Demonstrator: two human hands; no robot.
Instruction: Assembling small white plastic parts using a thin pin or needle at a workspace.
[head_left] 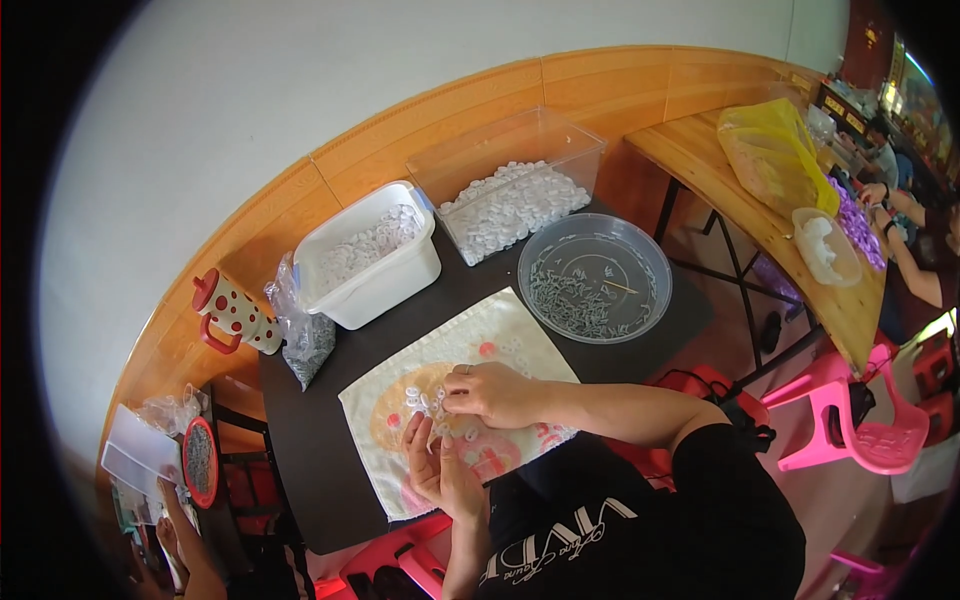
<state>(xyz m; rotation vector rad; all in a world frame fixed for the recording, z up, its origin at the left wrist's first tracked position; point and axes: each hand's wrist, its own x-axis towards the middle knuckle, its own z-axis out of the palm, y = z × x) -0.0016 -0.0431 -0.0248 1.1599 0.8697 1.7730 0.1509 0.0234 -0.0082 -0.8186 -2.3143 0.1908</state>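
Note:
A pale printed cloth (pixel 365 410) lies on the dark table in front of me, with several small white ring-like pieces (pixel 413 398) scattered on it. My right hand (pixel 495 395) reaches in from the right, its fingers bent down together at these pieces. Whatever sits between its fingertips is too small to make out. Just nearer to me, my left hand (pixel 447 478) is turned palm up above the cloth, fingers and thumb apart. I see nothing clearly held in it.
Behind the cloth stand a white tub (pixel 360 305) and a clear box (pixel 505 140), both holding white pieces. A round clear tray (pixel 652 250) contains small grey pieces. A spotted tumbler (pixel 240 308) and a plastic bag (pixel 308 355) stand left. Other people work at both sides.

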